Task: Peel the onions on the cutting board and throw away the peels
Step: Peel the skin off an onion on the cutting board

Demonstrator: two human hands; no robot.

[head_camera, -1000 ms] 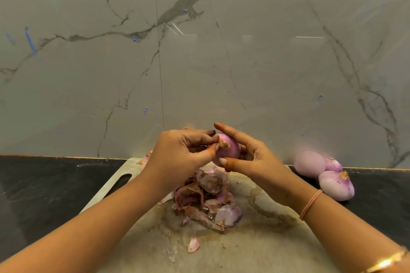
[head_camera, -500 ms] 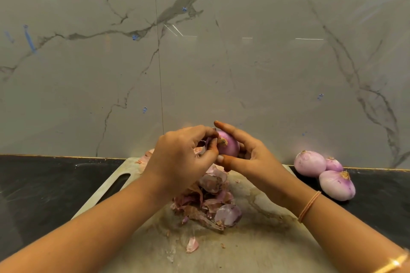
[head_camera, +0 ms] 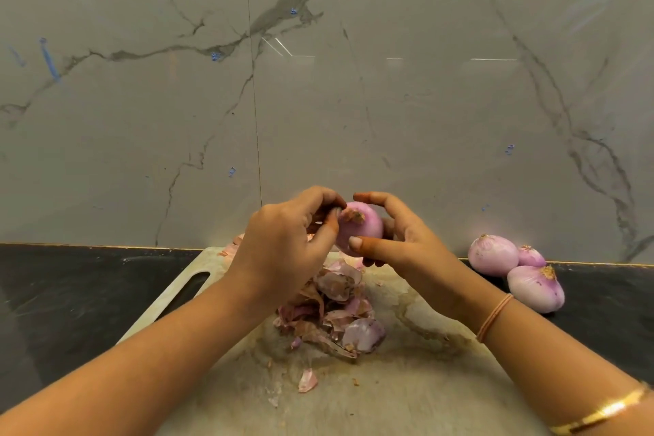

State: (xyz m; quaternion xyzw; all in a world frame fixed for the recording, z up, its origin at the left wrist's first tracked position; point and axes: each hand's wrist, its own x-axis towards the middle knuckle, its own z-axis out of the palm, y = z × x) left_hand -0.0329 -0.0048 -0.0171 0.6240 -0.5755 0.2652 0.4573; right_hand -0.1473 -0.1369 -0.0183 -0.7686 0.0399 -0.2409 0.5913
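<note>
I hold a pale purple onion (head_camera: pixel 361 228) above the far part of the stained cutting board (head_camera: pixel 407 382). My right hand (head_camera: pixel 403 241) grips it from the right, thumb underneath and fingers curled over the top. My left hand (head_camera: pixel 283 244) is at its left side, with thumb and fingertips pinching at the brown root end. A pile of dry purple-brown peels (head_camera: pixel 332 311) lies on the board below the hands. One loose peel scrap (head_camera: pixel 307 380) lies nearer to me.
Three peeled onions (head_camera: pixel 513 265) lie on the black counter (head_camera: pixel 70 294) right of the board, against the marble wall (head_camera: pixel 318 81). The board's handle slot (head_camera: pixel 184 294) is at its left. A few peel bits (head_camera: pixel 231 248) lie at the board's far left corner.
The onion has been turned in my right hand, so more of its smooth side shows. My left fingers have shifted up to the root end. The view has moved slightly.
</note>
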